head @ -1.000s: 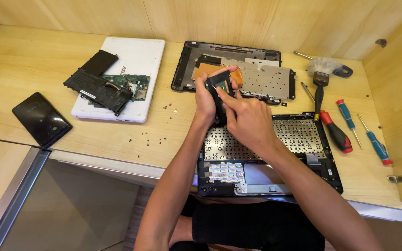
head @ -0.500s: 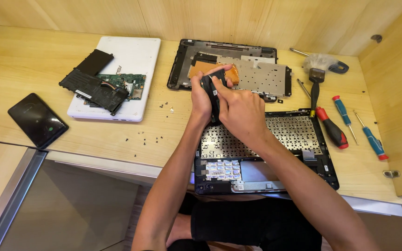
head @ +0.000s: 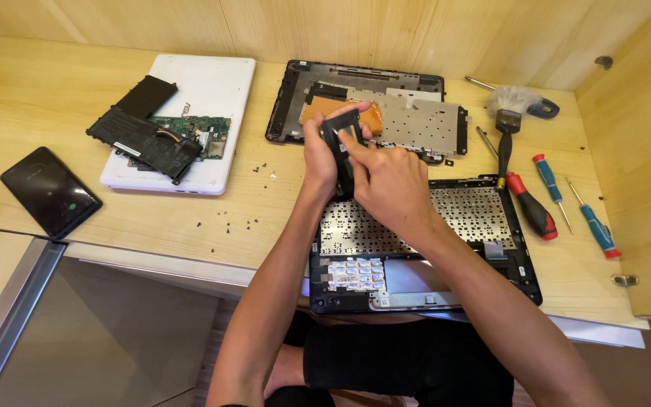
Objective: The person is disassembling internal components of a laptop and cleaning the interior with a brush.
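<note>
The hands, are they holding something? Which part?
Yes. The left hand grips a small black part around its left side. The right hand touches its front with a fingertip. What the part is cannot be told.

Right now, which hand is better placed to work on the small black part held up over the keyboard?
Probably the right hand: its fingers already press on the black part, while the left hand wraps around it, steadying it.

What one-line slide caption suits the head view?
Both hands, left hand and right hand, grip a small black component above an opened laptop keyboard shell on a wooden desk.
</note>
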